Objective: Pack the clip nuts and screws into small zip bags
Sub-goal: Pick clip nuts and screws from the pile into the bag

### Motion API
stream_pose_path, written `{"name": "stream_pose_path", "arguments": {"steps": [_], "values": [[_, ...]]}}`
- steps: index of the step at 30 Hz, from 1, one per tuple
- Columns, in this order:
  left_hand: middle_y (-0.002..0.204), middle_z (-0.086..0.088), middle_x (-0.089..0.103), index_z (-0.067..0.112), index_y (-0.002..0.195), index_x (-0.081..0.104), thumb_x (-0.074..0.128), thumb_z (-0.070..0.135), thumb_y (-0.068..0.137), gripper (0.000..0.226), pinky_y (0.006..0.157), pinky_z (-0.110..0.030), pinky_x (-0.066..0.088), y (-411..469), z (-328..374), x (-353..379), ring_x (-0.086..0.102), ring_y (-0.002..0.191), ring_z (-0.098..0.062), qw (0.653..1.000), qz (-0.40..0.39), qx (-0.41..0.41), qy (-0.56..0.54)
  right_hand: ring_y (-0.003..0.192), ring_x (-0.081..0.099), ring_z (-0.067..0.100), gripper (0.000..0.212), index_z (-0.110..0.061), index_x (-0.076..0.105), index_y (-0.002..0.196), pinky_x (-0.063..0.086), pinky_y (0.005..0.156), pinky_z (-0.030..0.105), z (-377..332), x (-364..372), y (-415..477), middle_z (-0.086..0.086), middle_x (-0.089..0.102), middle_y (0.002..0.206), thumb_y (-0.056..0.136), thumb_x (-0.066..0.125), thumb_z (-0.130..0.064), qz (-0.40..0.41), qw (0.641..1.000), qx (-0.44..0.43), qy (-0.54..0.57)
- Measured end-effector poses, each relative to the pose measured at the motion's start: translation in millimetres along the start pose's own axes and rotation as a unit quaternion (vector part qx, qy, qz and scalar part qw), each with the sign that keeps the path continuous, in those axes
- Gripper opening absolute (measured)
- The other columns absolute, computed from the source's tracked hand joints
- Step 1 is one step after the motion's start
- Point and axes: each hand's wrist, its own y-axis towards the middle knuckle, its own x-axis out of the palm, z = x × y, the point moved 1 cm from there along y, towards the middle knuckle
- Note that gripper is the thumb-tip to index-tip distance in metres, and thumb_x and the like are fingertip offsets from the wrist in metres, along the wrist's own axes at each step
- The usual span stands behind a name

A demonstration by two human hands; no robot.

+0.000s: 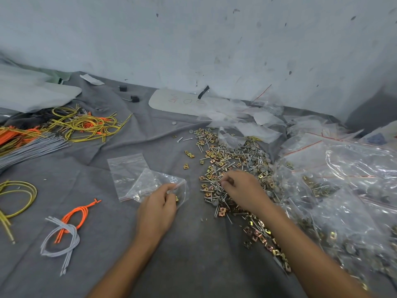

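A long pile of gold clip nuts and silver screws [227,164] lies on the grey cloth [120,250], right of centre. My right hand [242,191] rests on the pile with its fingers curled, pinching at small parts; what it holds is hidden. My left hand [160,204] grips the mouth of a small clear zip bag [150,183], and a gold clip nut shows at its fingertips. A second small zip bag [125,168] lies flat under and behind the first one.
Large clear bags [343,181] holding more nuts and screws are heaped at the right. Yellow, orange and grey cords [81,123] lie at the left, with a grey and orange bundle [64,231] near my left forearm. A wall rises behind.
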Motion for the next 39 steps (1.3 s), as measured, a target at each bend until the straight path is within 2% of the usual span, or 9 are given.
{"name": "stream_pose_path", "arguments": {"steps": [4,10,19,22,26,29,32,36,39], "values": [[0.085,0.012,0.073,0.035,0.117,0.069,0.038,0.037,0.081,0.047,0.084,-0.042,0.055,-0.2,0.0,0.0,0.067,0.089,-0.017,1.0,-0.005,-0.005,-0.003,0.083,0.058,0.018,0.035,-0.016,0.068,0.083,0.051,0.076,0.038,-12.9,1.9,7.0,-0.001,0.063,0.085,0.095,0.059,-0.048,-0.054,0.992,0.013,-0.115],[0.08,0.014,0.071,0.035,0.115,0.069,0.039,0.035,0.082,0.045,0.083,-0.042,0.055,0.0,0.3,-0.6,0.066,0.088,-0.015,1.0,-0.006,0.002,-0.005,0.106,0.053,0.02,0.015,-0.018,0.058,0.085,0.045,0.087,0.039,-16.4,5.9,7.3,-0.002,0.059,0.095,0.098,0.056,-0.025,-0.085,0.993,0.025,-0.075],[0.088,0.012,0.073,0.035,0.115,0.069,0.039,0.038,0.08,0.046,0.085,-0.042,0.055,1.2,-1.5,1.9,0.067,0.09,-0.016,1.0,0.002,0.007,-0.014,0.081,0.057,0.011,0.013,-0.023,0.06,0.089,0.046,0.074,0.033,-39.8,-2.5,-17.0,-0.011,0.061,0.086,0.098,0.052,-0.024,-0.028,0.999,0.01,0.025],[0.09,0.012,0.074,0.035,0.116,0.068,0.037,0.04,0.079,0.049,0.087,-0.043,0.055,1.5,-2.1,1.5,0.068,0.092,-0.016,1.0,0.0,0.004,-0.013,0.084,0.056,0.011,0.008,-0.022,0.061,0.09,0.042,0.076,0.03,-67.5,11.4,-29.5,-0.01,0.061,0.089,0.096,0.055,-0.024,-0.018,0.998,-0.034,0.057],[0.075,0.023,0.065,0.036,0.116,0.069,0.037,0.042,0.076,0.051,0.088,-0.041,0.054,0.9,-0.8,0.2,0.067,0.092,-0.014,1.0,-0.003,0.009,-0.002,0.091,0.056,0.023,0.009,-0.014,0.06,0.094,0.042,0.081,0.037,-95.4,36.1,-30.1,0.004,0.061,0.096,0.097,0.055,-0.022,0.009,0.995,-0.089,0.047],[0.08,0.028,0.064,0.036,0.113,0.07,0.039,0.037,0.078,0.047,0.089,-0.039,0.054,0.4,0.2,-0.3,0.066,0.098,-0.013,1.0,0.002,0.013,-0.006,0.098,0.056,0.026,0.013,-0.017,0.058,0.101,0.041,0.081,0.038,-101.2,47.1,-24.8,0.005,0.061,0.105,0.099,0.054,-0.029,0.028,0.996,-0.083,0.012],[0.092,0.018,0.072,0.034,0.112,0.071,0.042,0.036,0.079,0.045,0.09,-0.041,0.054,0.2,0.2,-0.1,0.067,0.099,-0.015,1.0,0.007,0.015,-0.013,0.096,0.057,0.023,0.015,-0.023,0.058,0.098,0.042,0.077,0.036,-99.1,50.3,-21.8,0.001,0.062,0.102,0.097,0.058,-0.038,0.029,0.997,-0.076,0.007],[0.079,0.021,0.07,0.034,0.11,0.072,0.042,0.038,0.079,0.043,0.083,-0.038,0.055,0.2,-0.5,0.1,0.067,0.085,-0.011,0.999,0.011,0.012,-0.033,0.083,0.056,0.015,0.014,-0.027,0.062,0.091,0.039,0.068,0.031,-76.3,34.9,-15.4,-0.01,0.057,0.088,0.095,0.061,-0.04,0.055,0.998,-0.032,0.027],[0.068,0.021,0.066,0.034,0.111,0.071,0.04,0.041,0.079,0.045,0.075,-0.038,0.055,0.0,0.2,0.3,0.063,0.071,-0.012,0.999,0.004,0.018,-0.036,0.092,0.058,0.018,0.013,-0.025,0.062,0.089,0.041,0.071,0.032,-45.1,17.4,-6.1,-0.008,0.06,0.092,0.097,0.057,-0.035,0.052,0.998,0.026,-0.033]]}}
